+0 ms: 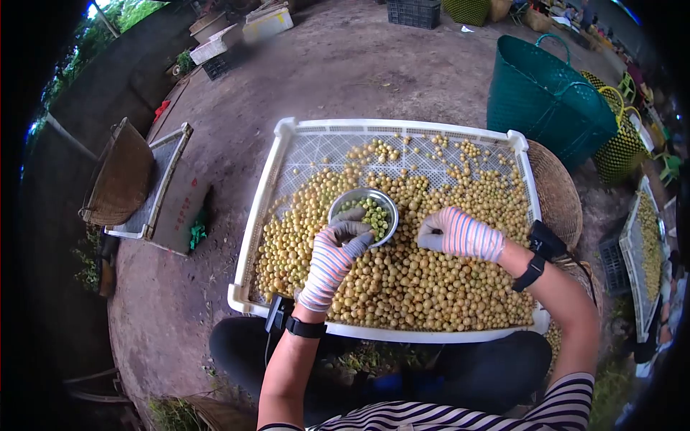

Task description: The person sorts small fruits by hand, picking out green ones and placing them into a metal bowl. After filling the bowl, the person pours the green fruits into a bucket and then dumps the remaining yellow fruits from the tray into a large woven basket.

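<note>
Picking seems being done: R hand [463, 233] is w/ fingertips pressed together, L hand [338, 248] w/ unclear pinch at steel bowl [394, 215], nearer tray's [259, 215] L edge; light touch is req'd.

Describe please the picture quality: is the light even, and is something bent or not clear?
Head view: wide-lens distortion bows the white tray, and the picture's corners fall to black; light on the yellowish fruits is soft, without hard shadows; glare whitens gaps around the greenery at upper left; small things at the far right edge look smeared.
</note>
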